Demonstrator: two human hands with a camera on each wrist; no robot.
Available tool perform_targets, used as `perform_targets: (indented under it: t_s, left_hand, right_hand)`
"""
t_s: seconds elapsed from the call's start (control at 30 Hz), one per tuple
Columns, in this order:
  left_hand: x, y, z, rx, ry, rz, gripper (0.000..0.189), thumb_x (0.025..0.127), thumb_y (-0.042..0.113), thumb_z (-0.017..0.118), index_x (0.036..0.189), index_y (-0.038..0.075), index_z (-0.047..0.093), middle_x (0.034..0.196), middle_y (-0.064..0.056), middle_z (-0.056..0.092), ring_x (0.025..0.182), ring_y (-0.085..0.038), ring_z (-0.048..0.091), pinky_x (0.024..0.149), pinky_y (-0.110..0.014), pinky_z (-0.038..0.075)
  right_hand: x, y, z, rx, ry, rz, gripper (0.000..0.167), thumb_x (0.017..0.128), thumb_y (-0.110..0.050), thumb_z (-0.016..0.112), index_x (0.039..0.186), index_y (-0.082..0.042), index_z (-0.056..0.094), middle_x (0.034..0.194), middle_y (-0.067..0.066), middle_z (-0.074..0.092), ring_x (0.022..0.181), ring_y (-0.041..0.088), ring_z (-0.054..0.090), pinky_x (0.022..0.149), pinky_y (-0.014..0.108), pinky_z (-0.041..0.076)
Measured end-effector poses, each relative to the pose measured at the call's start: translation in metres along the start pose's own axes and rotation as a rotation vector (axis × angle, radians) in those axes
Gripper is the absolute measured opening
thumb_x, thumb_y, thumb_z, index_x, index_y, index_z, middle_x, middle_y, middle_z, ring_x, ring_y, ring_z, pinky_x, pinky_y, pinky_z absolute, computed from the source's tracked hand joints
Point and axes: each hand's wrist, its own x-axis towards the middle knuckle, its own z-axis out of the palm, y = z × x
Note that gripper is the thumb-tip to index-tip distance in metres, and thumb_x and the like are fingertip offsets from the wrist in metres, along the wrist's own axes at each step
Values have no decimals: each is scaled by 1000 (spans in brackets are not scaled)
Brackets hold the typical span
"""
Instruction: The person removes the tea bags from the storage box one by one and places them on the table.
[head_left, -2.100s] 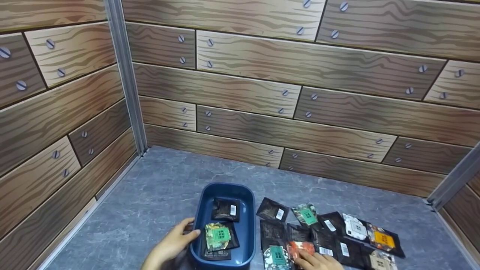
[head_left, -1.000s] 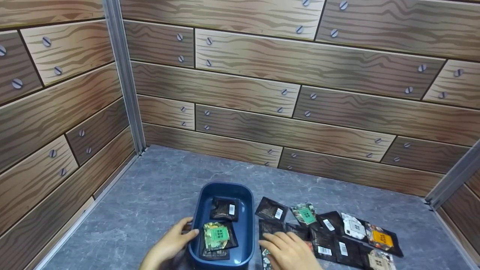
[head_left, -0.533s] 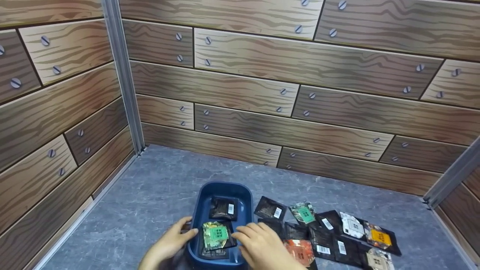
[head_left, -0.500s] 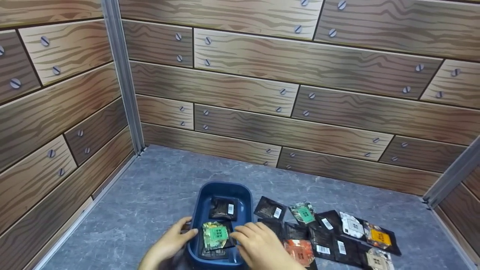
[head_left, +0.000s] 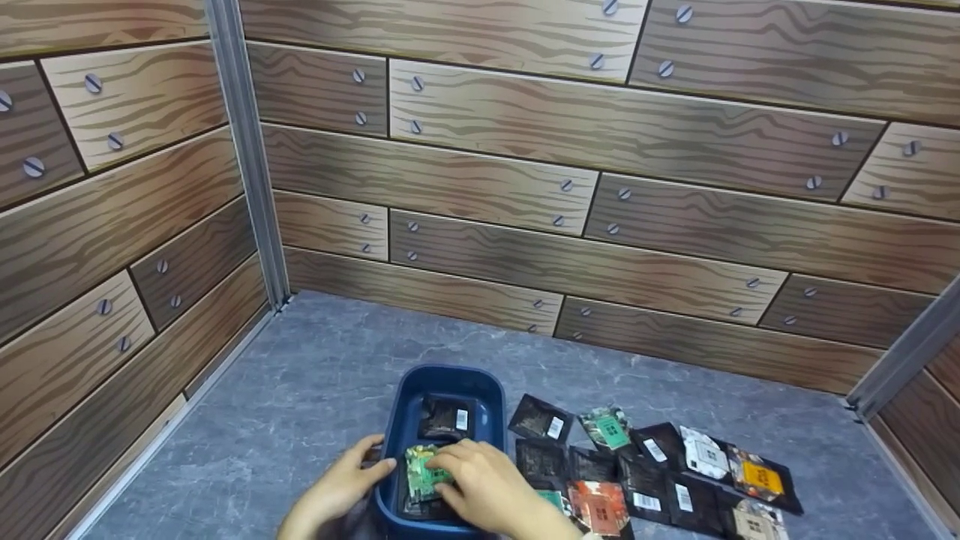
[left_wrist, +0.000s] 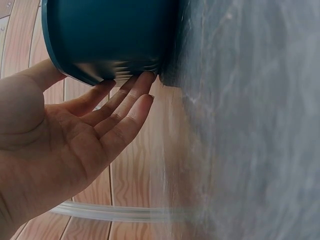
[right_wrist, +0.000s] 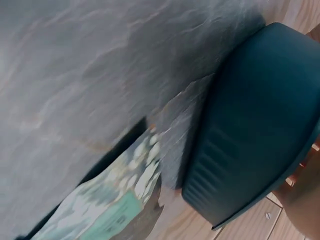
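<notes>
My left hand (head_left: 341, 480) holds the left side of a blue plastic bin (head_left: 487, 382), thumb at the rim and fingers against the outer wall. In the left wrist view that hand (left_wrist: 95, 120) shows against the bin's side. Inside the bin, my right hand (head_left: 487, 484) has bent fingers on a sachet with a green label (head_left: 421, 487). Whether they pinch it is hidden. Dark packaging lies under that sachet, and a black sachet with a barcode sticker (head_left: 446, 417) lies farther back. In the right wrist view the hand is mostly cut off.
Right of the bin, several flat sachets lie on the grey marbled table (head_left: 337, 337), among them a red one (head_left: 600, 508), a white one (head_left: 705, 454) and an orange-labelled one (head_left: 759, 476). One sachet (right_wrist: 115, 205) lies close to the bin's wall. Wood-patterned walls (head_left: 480, 165) enclose the table.
My right hand has left the red sachet, crossed leftward over the bin's rim and moved onto the green-labelled sachet inside. The left hand keeps its place on the bin.
</notes>
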Motion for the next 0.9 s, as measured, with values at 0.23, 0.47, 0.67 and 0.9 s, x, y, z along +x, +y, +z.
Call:
perform_targets:
  t_s: [0.23,0.47,0.67,0.9]
  left_hand:
    - [-2,0,-1,-13,-8,23,58,102,19,55,141,-19,33,129,-36,51,119,-51,51,88,-52,53]
    - [-2,-1,0,-23,3,41,56,102,17,55,140,-19,35,127,-35,52,117,-50,52,88,-51,54]
    - [-1,-2,-1,-9,-1,2,58,102,19,55,141,-18,34,129,-35,51,119,-51,50,89,-52,53]
    - [1,-2,-1,-19,-25,-9,60,103,21,54,143,-18,31,132,-37,48,121,-53,48,88,-53,53]
  right_hand:
    - [9,2,10,91,-128,121,28,91,-25,74,117,-18,71,117,-7,68,107,10,61,87,32,52]
    - [10,3,18,2,-164,115,39,84,-30,80,121,-19,71,123,-4,66,116,13,59,94,35,51]
    - [9,2,19,-5,-167,108,43,80,-20,83,121,-19,70,123,-4,67,112,13,61,90,35,52]
    - [9,0,19,6,-163,145,36,86,-19,75,121,-19,70,121,-5,67,111,13,62,90,36,53]
